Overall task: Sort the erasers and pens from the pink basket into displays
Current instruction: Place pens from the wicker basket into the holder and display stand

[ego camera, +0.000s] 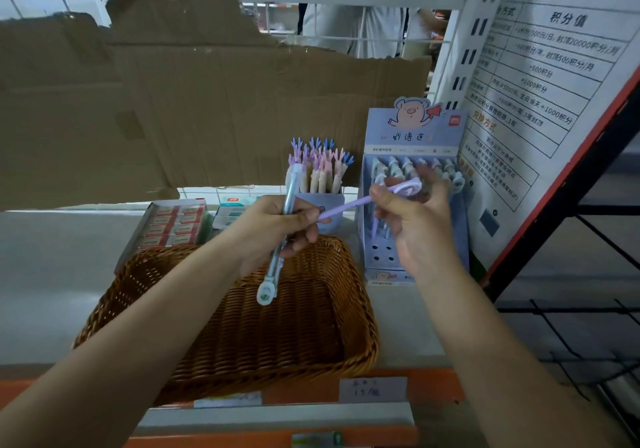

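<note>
My left hand [273, 229] grips light blue pens [277, 264] above a brown wicker basket [242, 336], which looks empty inside. My right hand [412, 219] pinches a purple pen [349, 205] whose other end reaches my left hand. Right behind my right hand stands a blue pen display box with a pig picture [412, 156], holding several pens in its slots. A small blue cup [322, 205] with several antler-topped pens [318, 167] stands behind my left hand. A tray of boxed erasers [173, 225] lies to the left of the cup.
A torn cardboard sheet [194, 101] covers the shelf's back. A large printed sign board [540, 101] leans at the right, next to a black wire rack [588, 309]. The orange shelf edge [381, 392] with price labels runs along the front. A person stands beyond the shelf.
</note>
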